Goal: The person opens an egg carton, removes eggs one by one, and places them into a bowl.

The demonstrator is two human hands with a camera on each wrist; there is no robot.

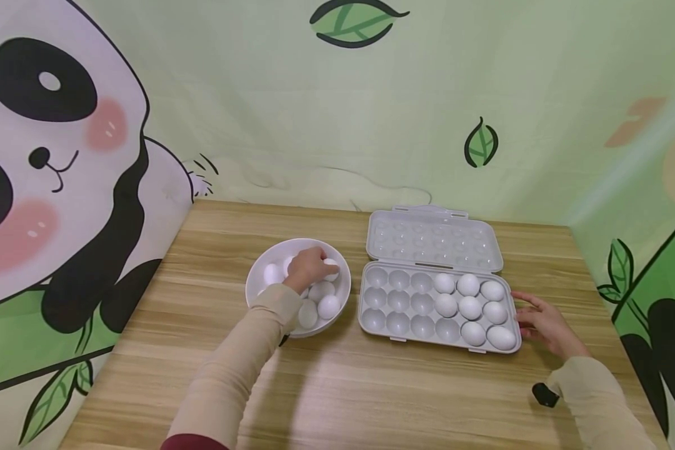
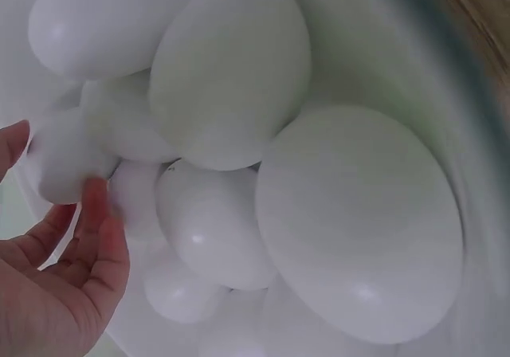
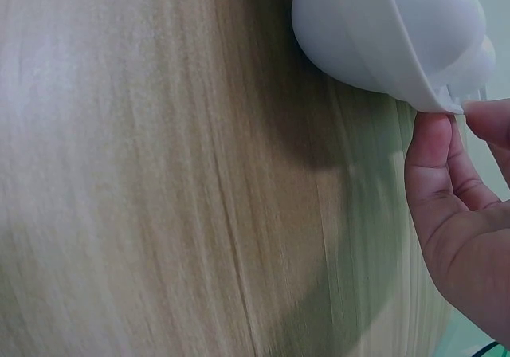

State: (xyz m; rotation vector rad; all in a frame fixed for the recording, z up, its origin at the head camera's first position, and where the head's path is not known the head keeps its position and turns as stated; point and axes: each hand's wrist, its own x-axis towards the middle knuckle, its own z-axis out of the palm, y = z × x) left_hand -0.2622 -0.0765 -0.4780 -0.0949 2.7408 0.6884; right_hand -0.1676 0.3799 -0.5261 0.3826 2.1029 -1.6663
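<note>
A white bowl (image 1: 253, 284) full of white eggs stands left of a plastic egg box (image 1: 398, 324). My left hand (image 1: 309, 269) reaches down into the bowl; its thumb and fingertips pinch an egg (image 2: 68, 158) at the heap's far side. Several other eggs (image 2: 358, 221) lie close by in the left wrist view. At the box's right end, my right hand (image 1: 548, 325) pinches the rim between thumb and fingers, as the right wrist view (image 3: 434, 94) also shows. White eggs (image 1: 470, 307) fill the box's right-hand cups, while the cups on the left hold none.
The box's lid (image 1: 435, 240) is folded back toward the wall, flat on the wooden table (image 1: 326, 400). Behind the table hangs a green cloth (image 1: 270, 125) printed with leaves and a panda. A black wrist piece (image 1: 545, 395) sits by the right sleeve.
</note>
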